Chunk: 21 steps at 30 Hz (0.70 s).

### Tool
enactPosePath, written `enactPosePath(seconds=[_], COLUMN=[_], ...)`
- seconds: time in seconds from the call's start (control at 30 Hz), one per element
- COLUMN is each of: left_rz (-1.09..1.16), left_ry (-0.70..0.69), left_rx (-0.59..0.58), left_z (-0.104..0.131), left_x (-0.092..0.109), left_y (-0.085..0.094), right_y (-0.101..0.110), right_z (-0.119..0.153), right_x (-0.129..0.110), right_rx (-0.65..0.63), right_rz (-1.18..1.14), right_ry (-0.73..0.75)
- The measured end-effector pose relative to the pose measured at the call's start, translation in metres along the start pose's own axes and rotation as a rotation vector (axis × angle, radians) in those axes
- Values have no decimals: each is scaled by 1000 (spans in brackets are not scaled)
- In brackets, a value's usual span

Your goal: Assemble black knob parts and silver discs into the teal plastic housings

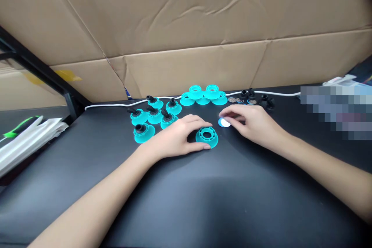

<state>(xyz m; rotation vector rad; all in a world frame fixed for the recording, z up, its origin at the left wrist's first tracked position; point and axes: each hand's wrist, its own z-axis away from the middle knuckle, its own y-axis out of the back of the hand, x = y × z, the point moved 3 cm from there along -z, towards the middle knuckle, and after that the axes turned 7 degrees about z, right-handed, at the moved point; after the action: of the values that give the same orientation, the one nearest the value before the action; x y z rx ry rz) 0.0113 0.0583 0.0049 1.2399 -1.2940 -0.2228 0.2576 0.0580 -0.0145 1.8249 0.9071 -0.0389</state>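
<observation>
My left hand [184, 135] is closed around a turquoise flared plastic ring [211, 142], thumb at the near side and fingers at the far side. The ring rests on the black tabletop with its narrow, slotted end up and an open hole in the middle. To the right of it, my right hand [252, 120] pinches a small round disc [224, 123], shiny white with a blue edge, just above or at the table surface. Left of my left hand stand several turquoise rings with black elbow-shaped fittings [144, 133] in their tops.
Several bare turquoise rings [202, 99] are stacked at the back. Beside them lie small round discs [240, 100] and black fittings [265, 100]. A white cable [116, 105] runs before the cardboard wall [197, 66]. White packets [31, 139] and a green-black tool [21, 127] lie left.
</observation>
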Motion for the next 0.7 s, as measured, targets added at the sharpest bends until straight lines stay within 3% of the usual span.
enactPosePath(seconds=[0.23, 0.47, 0.7], left_rz=[21, -11, -11], left_ry=[87, 9, 28], left_rx=[12, 17, 2], left_z=[3, 3, 4], left_x=[-6, -4, -6], left_y=[-1, 2, 3], right_y=[0, -1, -2], right_z=[0, 2, 2], right_x=[1, -6, -3], right_rx=[13, -71, -51], right_rz=[37, 63, 113], right_ry=[106, 200, 218])
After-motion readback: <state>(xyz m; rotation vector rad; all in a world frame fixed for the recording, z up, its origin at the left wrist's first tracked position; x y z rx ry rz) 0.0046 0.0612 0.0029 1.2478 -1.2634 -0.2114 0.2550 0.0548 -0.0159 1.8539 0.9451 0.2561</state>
